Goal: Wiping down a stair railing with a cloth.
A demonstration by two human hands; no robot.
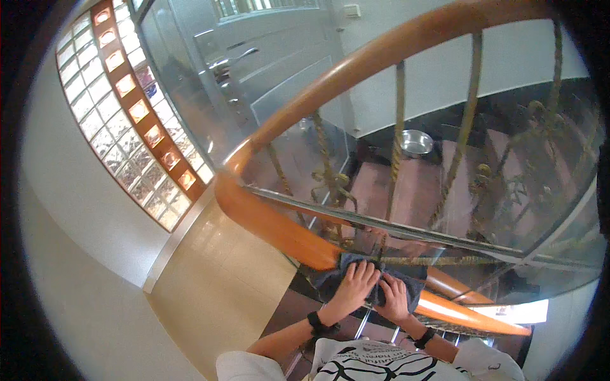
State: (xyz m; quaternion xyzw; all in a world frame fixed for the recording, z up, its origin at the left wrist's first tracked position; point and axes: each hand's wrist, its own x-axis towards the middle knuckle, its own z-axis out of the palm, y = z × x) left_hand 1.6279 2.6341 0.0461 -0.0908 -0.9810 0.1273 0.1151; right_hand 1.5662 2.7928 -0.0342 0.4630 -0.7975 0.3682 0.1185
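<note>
A dark grey cloth (412, 281) lies draped over the orange wooden handrail (286, 235) of a staircase. On the cloth, over the rail, rests my left hand (357, 281), its fingers bent and pressed on the fabric. Close beside it to the right, my right hand (394, 295) grips the cloth with curled fingers. The handrail shows on both sides of the cloth. Both wrists wear black bands. The underside of the rail beneath the cloth is hidden.
A glass panel (429, 233) and twisted metal balusters (398, 124) stand just beyond my hands. A metal bowl (417, 143) sits on the reddish stairs (371, 190). A grey door (267, 57) is at the top, and a glass-block window (124, 124) is at the left.
</note>
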